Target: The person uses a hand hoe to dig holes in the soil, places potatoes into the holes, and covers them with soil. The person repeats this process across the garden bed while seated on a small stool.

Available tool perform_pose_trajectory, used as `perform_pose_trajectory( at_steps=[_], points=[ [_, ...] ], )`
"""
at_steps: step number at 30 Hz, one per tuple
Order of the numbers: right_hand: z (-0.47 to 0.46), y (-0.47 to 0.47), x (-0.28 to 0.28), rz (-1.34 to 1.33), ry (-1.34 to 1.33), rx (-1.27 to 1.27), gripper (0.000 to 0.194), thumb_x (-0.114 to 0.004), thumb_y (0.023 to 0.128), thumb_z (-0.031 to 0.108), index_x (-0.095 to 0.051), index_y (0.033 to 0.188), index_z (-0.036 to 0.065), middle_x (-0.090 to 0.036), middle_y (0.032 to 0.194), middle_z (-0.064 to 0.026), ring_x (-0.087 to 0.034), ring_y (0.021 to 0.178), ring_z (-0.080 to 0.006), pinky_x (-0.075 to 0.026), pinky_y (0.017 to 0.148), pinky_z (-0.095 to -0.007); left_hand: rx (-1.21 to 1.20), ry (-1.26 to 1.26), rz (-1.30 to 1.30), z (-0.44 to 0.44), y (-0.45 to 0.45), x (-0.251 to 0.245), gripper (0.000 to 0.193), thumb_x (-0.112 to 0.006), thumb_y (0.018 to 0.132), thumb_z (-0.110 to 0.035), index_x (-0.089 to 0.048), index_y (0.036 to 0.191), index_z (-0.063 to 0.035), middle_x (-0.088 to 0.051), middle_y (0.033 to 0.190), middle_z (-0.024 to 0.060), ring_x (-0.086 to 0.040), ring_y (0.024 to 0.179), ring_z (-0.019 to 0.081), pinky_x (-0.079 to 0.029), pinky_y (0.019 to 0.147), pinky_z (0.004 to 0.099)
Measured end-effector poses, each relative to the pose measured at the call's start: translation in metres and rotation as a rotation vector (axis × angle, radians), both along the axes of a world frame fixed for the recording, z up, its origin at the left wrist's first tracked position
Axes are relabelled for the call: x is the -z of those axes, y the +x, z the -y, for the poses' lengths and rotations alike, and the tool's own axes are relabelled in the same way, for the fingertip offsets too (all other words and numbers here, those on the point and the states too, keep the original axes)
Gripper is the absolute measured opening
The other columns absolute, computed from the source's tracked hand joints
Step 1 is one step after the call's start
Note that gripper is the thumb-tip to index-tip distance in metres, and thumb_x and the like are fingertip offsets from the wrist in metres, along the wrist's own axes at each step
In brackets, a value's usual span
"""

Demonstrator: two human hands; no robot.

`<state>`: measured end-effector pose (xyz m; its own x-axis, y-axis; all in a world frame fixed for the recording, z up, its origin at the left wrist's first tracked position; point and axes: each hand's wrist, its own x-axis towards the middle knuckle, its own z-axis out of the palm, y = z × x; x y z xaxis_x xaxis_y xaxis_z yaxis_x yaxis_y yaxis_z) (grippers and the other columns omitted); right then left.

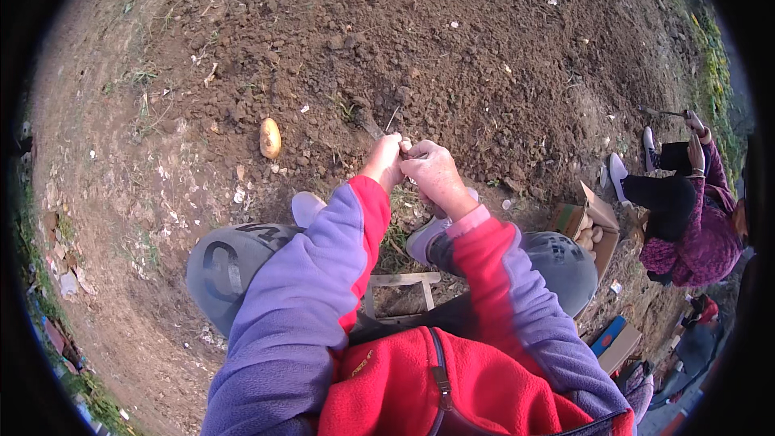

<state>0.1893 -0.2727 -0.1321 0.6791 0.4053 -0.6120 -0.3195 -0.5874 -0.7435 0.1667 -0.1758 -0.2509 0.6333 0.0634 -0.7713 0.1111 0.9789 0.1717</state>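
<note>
My left hand (385,160) and my right hand (437,172) meet over the edge of loose brown soil (424,72). The fingers of both are curled around a small hand tool, its handle mostly hidden between them. Its thin metal blade (374,131) points up and left beyond my left hand. A thin pale stalk or rod (393,117) shows just above the fingers; whether it belongs to the tool, I cannot tell. To the left, a yellowish potato (270,138) lies on the soil, apart from my hands.
An open cardboard box (607,218) with several potatoes (587,235) stands beside my right knee. Farther right, a person (690,224) sits or crouches, holding a long-handled tool (663,112). A low stool frame (402,280) shows between my legs. A blue-edged carton (620,345) lies lower right.
</note>
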Motion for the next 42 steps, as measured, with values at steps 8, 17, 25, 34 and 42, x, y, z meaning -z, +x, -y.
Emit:
perform_pose_trajectory(
  at_steps=[8, 17, 25, 34, 42],
  points=[
    [-0.018, -0.024, 0.048, 0.090, -0.071, 0.082, 0.026, -0.062, 0.076, 0.016, -0.063, 0.095, -0.002, -0.067, 0.078, -0.0152, -0.066, 0.072, -0.0219, -0.050, 0.068, -0.0322, 0.000, -0.004, 0.091, -0.012, -0.012, 0.061, 0.013, -0.043, 0.089, -0.011, -0.046, 0.077, -0.0064, -0.045, 0.062, 0.0004, -0.043, 0.053, 0.0126, -0.038, 0.051, 0.0255],
    [-0.024, -0.045, 0.068, 0.101, 0.201, 0.279, 0.029, -0.064, 0.079, 0.013, -0.061, 0.101, -0.004, -0.062, 0.072, -0.0062, -0.054, 0.051, -0.0097, -0.044, 0.046, -0.0257, 0.087, 0.258, -0.050, -0.024, -0.010, 0.034, 0.019, -0.045, 0.096, -0.019, -0.048, 0.082, -0.0070, -0.039, 0.057, -0.0053, -0.033, 0.045, 0.0082, -0.029, 0.042, 0.0245],
    [-0.002, -0.053, 0.035, -0.087, 0.321, 0.450, 0.022, -0.059, 0.083, 0.011, -0.056, 0.101, -0.002, -0.055, 0.064, -0.0036, -0.045, 0.037, -0.0099, -0.036, 0.033, -0.0257, 0.178, 0.387, -0.113, -0.004, -0.013, -0.008, 0.023, -0.042, 0.098, -0.022, -0.050, 0.084, -0.0046, -0.043, 0.058, -0.0030, -0.037, 0.046, 0.0092, -0.032, 0.043, 0.0255],
    [0.018, -0.060, 0.036, 0.098, 0.311, 0.420, 0.023, -0.061, 0.076, 0.006, -0.059, 0.098, 0.000, -0.064, 0.081, -0.0077, -0.059, 0.073, -0.0120, -0.048, 0.067, -0.0275, 0.322, 0.532, -0.106, 0.016, -0.005, -0.038, 0.023, -0.042, 0.098, -0.022, -0.051, 0.084, -0.0055, -0.042, 0.059, -0.0042, -0.036, 0.046, 0.0081, -0.031, 0.042, 0.0263],
    [-0.002, -0.050, 0.049, 0.145, -0.057, 0.106, 0.029, -0.061, 0.075, 0.016, -0.060, 0.098, -0.001, -0.067, 0.083, -0.0206, -0.066, 0.078, -0.0290, -0.050, 0.071, -0.0350, 0.231, 0.272, -0.076, -0.008, -0.030, 0.019, 0.017, -0.041, 0.095, -0.018, -0.050, 0.087, -0.0059, -0.047, 0.062, -0.0015, -0.042, 0.050, 0.0105, -0.036, 0.045, 0.0268]
  ],
)
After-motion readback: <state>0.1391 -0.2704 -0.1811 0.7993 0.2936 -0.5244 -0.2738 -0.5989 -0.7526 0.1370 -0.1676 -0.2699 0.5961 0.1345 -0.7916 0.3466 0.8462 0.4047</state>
